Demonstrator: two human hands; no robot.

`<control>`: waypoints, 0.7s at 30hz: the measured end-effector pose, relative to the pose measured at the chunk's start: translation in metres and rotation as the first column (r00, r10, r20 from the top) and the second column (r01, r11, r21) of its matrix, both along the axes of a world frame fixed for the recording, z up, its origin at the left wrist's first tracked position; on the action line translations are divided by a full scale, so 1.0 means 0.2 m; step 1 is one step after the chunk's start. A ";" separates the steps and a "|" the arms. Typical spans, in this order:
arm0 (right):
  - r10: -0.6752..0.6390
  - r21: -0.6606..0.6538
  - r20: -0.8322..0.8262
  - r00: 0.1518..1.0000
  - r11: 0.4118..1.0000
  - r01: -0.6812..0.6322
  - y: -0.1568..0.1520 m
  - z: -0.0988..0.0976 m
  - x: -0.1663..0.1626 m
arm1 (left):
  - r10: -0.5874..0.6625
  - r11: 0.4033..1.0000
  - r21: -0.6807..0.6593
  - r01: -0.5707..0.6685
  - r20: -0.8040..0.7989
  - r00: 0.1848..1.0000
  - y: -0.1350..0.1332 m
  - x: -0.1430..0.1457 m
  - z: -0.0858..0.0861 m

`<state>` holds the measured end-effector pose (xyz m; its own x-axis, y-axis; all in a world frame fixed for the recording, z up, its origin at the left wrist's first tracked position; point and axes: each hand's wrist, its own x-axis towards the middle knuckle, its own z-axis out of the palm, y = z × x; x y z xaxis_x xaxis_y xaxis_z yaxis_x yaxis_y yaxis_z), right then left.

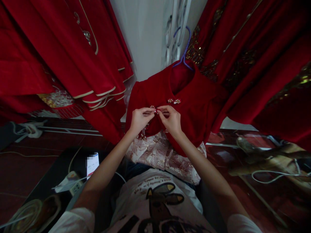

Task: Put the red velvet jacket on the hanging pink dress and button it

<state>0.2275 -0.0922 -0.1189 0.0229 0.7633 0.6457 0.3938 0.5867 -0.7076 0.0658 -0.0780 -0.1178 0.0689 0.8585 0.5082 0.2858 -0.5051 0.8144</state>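
Note:
A red velvet jacket (194, 103) hangs in front of me on a purple hanger (184, 48). A jewelled clasp (174, 101) sits closed just below its collar. My left hand (139, 119) and my right hand (171, 119) meet lower on the jacket's front, fingers pinched together on a second jewelled clasp (154, 108). A pale embroidered skirt (165, 158) hangs beneath the jacket, over my lap.
More red garments hang at the left (60, 58) and right (255, 64). A white wall (145, 35) stands behind. On the dark floor lie a white power strip (73, 184), a paper slip (92, 164) and loose cables (274, 176).

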 end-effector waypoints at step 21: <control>0.073 -0.086 -0.002 0.997 0.994 -0.073 -0.02 0.00 0.05 | -0.107 0.994 -0.031 0.105 -0.099 0.989 0.03 -0.06 0.01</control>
<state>0.2375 -0.0970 -0.1191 -0.0360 0.8155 0.5776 0.3528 0.5511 -0.7562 0.0537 -0.0716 -0.1165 0.2098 0.8564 0.4718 0.3127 -0.5160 0.7975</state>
